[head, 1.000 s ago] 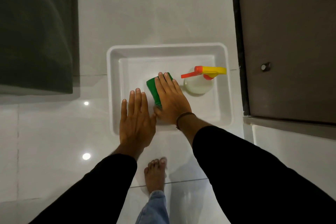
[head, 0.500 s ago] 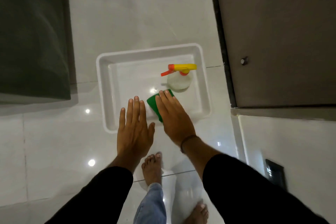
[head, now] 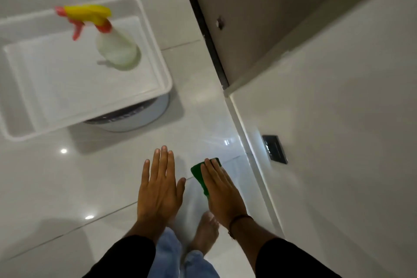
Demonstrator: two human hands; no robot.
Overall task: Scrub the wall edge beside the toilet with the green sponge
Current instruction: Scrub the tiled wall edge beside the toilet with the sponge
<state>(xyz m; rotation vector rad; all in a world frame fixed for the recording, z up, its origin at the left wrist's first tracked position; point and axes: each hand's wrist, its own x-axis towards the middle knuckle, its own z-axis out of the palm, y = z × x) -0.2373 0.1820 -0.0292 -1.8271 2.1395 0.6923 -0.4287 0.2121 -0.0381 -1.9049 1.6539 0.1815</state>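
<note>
My right hand (head: 222, 194) holds the green sponge (head: 200, 174) under flat fingers, in the air above the white floor tiles, a short way left of the white wall edge (head: 252, 156). My left hand (head: 159, 185) hovers beside it, flat and holding nothing, fingers together. No toilet shows in this view.
A white tray (head: 158, 56) sits at the upper left on a round pale container (head: 135, 119), with a spray bottle (head: 117, 49) with a yellow and red trigger standing in it. A brown door (head: 259, 18) is at the upper right. A dark plate (head: 275, 148) is set into the wall. My bare feet are below.
My right hand lifted the green sponge out of the tray and carried it right, toward the wall. My view swung right and down; the tray now lies at the upper left.
</note>
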